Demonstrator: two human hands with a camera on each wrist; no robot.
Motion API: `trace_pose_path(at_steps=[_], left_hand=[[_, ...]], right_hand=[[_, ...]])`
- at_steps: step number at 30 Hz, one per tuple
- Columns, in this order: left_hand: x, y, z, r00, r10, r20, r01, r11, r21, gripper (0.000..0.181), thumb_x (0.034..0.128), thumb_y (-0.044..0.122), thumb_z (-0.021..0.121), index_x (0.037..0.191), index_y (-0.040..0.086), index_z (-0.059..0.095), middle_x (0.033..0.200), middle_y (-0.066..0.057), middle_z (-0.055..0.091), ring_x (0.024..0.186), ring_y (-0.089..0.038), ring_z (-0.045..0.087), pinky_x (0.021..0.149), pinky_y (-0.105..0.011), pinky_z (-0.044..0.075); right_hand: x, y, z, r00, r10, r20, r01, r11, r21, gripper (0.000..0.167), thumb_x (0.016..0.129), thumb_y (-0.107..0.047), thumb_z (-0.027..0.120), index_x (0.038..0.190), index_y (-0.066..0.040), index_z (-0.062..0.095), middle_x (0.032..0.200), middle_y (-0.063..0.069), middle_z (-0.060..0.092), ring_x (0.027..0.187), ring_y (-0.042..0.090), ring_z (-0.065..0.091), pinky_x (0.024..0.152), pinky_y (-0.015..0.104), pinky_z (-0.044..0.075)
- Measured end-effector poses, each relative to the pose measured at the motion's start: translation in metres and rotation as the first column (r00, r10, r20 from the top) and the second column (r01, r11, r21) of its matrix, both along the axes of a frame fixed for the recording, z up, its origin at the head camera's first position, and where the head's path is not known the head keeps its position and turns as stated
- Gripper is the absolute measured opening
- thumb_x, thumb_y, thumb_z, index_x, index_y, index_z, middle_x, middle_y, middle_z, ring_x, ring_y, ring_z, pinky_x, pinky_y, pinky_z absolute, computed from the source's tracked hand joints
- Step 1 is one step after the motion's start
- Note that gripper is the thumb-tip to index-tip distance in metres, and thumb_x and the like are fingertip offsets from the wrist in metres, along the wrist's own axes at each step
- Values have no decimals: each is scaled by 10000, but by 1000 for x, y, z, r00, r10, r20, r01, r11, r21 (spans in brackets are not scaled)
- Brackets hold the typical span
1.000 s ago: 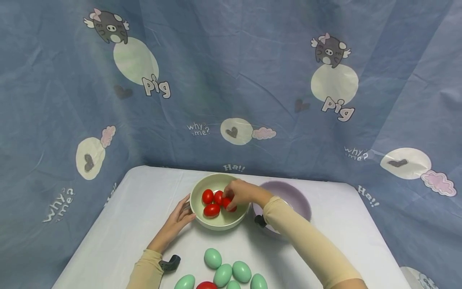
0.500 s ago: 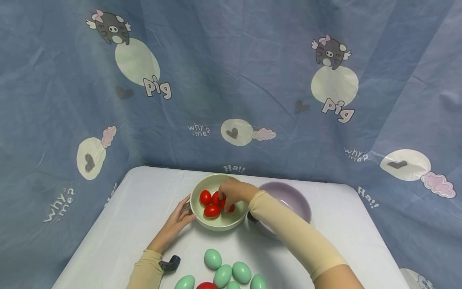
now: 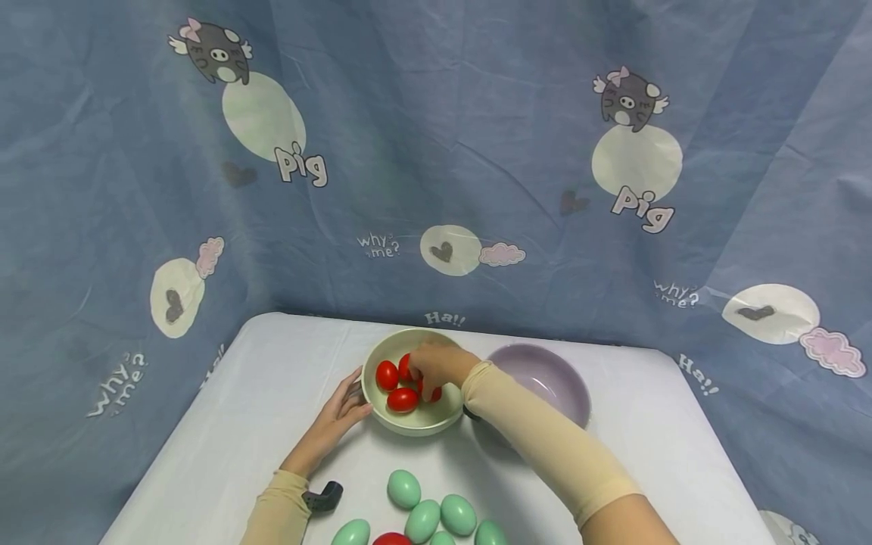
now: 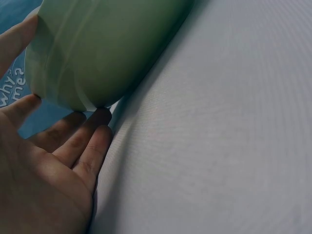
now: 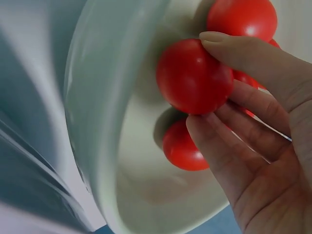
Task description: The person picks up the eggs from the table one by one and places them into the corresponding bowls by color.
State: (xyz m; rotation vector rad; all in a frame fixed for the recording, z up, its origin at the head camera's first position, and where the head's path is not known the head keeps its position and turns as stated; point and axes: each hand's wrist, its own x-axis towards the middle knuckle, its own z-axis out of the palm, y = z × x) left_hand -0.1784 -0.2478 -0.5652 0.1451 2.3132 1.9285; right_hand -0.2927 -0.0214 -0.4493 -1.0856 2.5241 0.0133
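My right hand (image 3: 441, 366) reaches into the pale green bowl (image 3: 417, 430). In the right wrist view, its thumb and fingers pinch a red egg (image 5: 192, 78). Other red eggs lie in the bowl around it, among them one egg (image 3: 387, 375) at the left and one (image 3: 403, 400) nearer the front. My left hand (image 3: 337, 421) rests against the bowl's left outer side. The left wrist view has its thumb and fingertips touching the bowl's wall (image 4: 107, 48), with the fingers extended.
A purple bowl (image 3: 575, 378) stands right of the green one, partly behind my right sleeve. Several mint-green eggs (image 3: 422, 521) and a red egg (image 3: 391, 539) lie at the table's front. A blue printed curtain (image 3: 381, 151) hangs behind the white table (image 3: 272, 393).
My right hand and forearm have shifted a little left within the bowl, and the red eggs have moved slightly. The left hand stays against the bowl.
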Motion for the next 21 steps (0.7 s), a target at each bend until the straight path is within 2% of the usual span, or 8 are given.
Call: trace_pose_path(at_steps=[5, 13, 17, 21], left_hand=[[1, 1, 1, 1000, 2, 8, -2, 1000, -5, 796, 1011, 330, 674, 1650, 319, 199, 1679, -134, 336, 1503, -339, 429, 1209, -478, 401], [1, 1, 1, 1000, 10, 9, -9, 1000, -9, 793, 1010, 329, 675, 1648, 315, 203, 1675, -137, 343, 1506, -339, 425, 1219, -508, 380], [1, 1, 0, 1000, 8, 11, -8, 1000, -9, 794, 1012, 330, 671, 1650, 315, 198, 1677, -144, 337, 1508, -344, 422, 1220, -513, 380], [1, 1, 1, 1000, 8, 5, -8, 1000, -12, 797, 1012, 331, 671, 1651, 317, 195, 1677, -143, 338, 1497, -342, 437, 1215, -497, 388]], right_hand=[[0, 2, -2, 1000, 13, -11, -13, 1000, -3, 255, 725, -162, 939, 894, -175, 749, 833, -98, 677, 775, 83, 592, 679, 180, 503], [-1, 4, -1, 999, 50, -18, -51, 998, -43, 325, 755, -174, 912, 1055, -141, 791, 960, -65, 744, 864, 89, 614, 775, 184, 522], [0, 7, 2, 997, 77, 0, -77, 990, -114, 343, 766, -191, 917, 1078, -113, 798, 1000, -13, 784, 866, 93, 641, 792, 186, 540], [1, 11, 10, 995, 84, 52, -70, 971, -228, 378, 781, -195, 914, 1112, -67, 783, 1064, 58, 799, 949, 147, 717, 857, 210, 581]])
